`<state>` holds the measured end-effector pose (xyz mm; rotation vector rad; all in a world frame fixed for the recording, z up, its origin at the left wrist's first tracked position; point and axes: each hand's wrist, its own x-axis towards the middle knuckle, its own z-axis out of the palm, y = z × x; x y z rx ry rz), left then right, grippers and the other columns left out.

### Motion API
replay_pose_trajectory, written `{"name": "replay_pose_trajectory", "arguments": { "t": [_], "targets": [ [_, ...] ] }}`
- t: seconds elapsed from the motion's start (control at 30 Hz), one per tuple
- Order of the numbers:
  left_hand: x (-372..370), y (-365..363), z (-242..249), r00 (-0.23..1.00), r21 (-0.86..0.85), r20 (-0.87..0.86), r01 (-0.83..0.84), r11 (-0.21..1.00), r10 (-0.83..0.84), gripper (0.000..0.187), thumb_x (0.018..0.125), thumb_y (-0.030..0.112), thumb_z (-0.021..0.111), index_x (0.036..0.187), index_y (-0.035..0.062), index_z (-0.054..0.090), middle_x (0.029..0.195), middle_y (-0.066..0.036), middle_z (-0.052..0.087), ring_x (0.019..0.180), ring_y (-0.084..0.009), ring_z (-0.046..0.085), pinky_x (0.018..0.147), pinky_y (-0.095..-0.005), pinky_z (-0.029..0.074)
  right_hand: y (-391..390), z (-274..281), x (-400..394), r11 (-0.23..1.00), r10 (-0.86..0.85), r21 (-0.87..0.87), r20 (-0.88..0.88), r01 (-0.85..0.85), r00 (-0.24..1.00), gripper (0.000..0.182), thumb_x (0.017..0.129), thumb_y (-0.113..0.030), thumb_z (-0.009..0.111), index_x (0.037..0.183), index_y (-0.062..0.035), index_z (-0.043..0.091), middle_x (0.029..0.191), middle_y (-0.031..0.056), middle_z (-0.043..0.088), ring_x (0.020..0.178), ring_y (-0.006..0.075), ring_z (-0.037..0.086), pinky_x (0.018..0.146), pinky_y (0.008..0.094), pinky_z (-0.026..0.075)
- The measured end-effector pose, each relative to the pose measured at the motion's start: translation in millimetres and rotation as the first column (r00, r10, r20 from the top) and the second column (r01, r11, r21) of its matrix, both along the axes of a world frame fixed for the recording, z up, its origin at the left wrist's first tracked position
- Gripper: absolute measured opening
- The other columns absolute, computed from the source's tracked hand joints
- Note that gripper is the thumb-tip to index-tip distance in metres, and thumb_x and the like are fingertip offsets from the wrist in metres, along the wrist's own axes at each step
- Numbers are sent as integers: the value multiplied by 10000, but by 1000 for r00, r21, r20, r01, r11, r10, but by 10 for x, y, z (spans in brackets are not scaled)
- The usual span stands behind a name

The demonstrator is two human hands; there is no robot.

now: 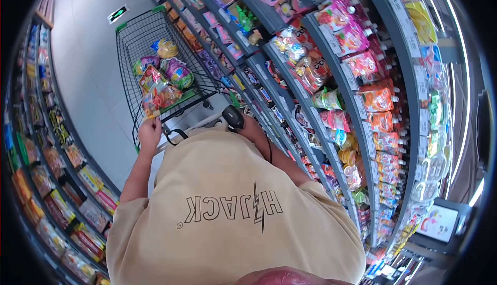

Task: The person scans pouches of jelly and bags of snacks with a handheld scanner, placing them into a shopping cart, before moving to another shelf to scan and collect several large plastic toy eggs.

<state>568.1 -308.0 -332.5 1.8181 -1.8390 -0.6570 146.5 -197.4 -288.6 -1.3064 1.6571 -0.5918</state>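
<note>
Fingers (pixel 152 125) of the left hand (pixel 149 134) are pinched on the lower edge of a snack packet (pixel 158 94), held up over the near end of the shopping cart (pixel 135 40). Packet's long axis runs away from the body, out over the cart basket. Right hand (pixel 247 125) is wrapped around a black handheld scanner (pixel 232 115), probably fully closed, though the fingers are mostly hidden. Scanner sits just right of the packet, near but apart; cable (pixel 175 135) loops between them. More packets lie in the cart; shelves (pixel 331 78) flank both sides.

A supermarket aisle: stocked snack shelves (pixel 357 78) on both sides, a wire shopping trolley (pixel 140 36).
</note>
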Motion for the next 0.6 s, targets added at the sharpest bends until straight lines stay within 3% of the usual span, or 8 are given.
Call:
{"name": "replay_pose_trajectory", "arguments": {
  "t": [0.13,0.2,0.23,0.27,0.37,0.43,0.5,0.6],
  "targets": [
    [-268,-1039,-623,987,-74,-132,78,994,-87,364,1001,346,708,894,-2,696,785,-183,732,656,-370,713,626,-476,550,128,-328,-131,962,-216,-177,-18,210,976,512,845,-186,825,1311,-13,699,1185,232,779,1147,341,754,1015,443,560],
    [-475,-1400,-656,973,134,-227,58,989,-26,336,982,317,732,957,-17,710,807,-124,750,742,-220,754,698,-463,573,200,-372,-220,929,-322,-203,-31,310,946,443,893,-164,873,1279,-4,724,1155,156,802,1068,263,765,973,405,576],
    [-507,-1489,-468,949,256,-305,159,954,-77,265,958,285,751,1006,27,720,795,-122,723,716,-191,738,709,-443,583,162,41,-107,910,-358,-273,-135,313,924,360,916,-195,876,1207,-15,763,1098,125,817,1025,229,776,937,397,590],
    [-583,-1530,-471,983,368,-135,164,915,-122,309,956,340,736,1093,63,735,895,-123,758,798,-220,749,814,-468,578,252,33,-191,907,-384,-205,-50,367,922,280,936,-199,866,1137,-19,795,1028,100,826,968,198,784,895,380,598],
    [-432,-1858,-1557,881,474,301,193,859,-364,501,1012,466,626,1367,117,688,1299,-134,749,1147,-335,719,1071,-514,506,468,301,-150,860,-475,-239,-52,451,878,204,960,-169,846,1087,-11,820,963,84,826,873,160,783,821,332,603],
    [-503,-1876,-1929,846,528,404,94,844,-347,550,1045,477,580,1457,115,628,1417,-138,696,1243,-367,685,1113,-510,488,717,352,-217,853,-493,-236,-67,466,868,191,964,-153,839,1083,-4,821,958,86,824,852,148,778,804,320,605],
    [-501,-1573,-2058,876,375,461,-46,926,-143,740,928,579,749,1472,109,573,1469,-166,657,1318,-375,650,1134,-496,494,987,252,-323,873,-468,-251,-189,418,863,185,967,-139,834,1088,1,821,954,86,822,839,143,775,793,312,608],
    [-159,-1687,-2433,972,418,-43,-192,888,231,870,753,566,934,1360,37,605,1405,-236,663,1383,-402,593,1108,-452,516,1190,217,-309,839,-515,-262,-99,477,851,169,960,-92,824,1104,-4,817,944,81,819,846,135,775,791,322,617]
  ]
}}
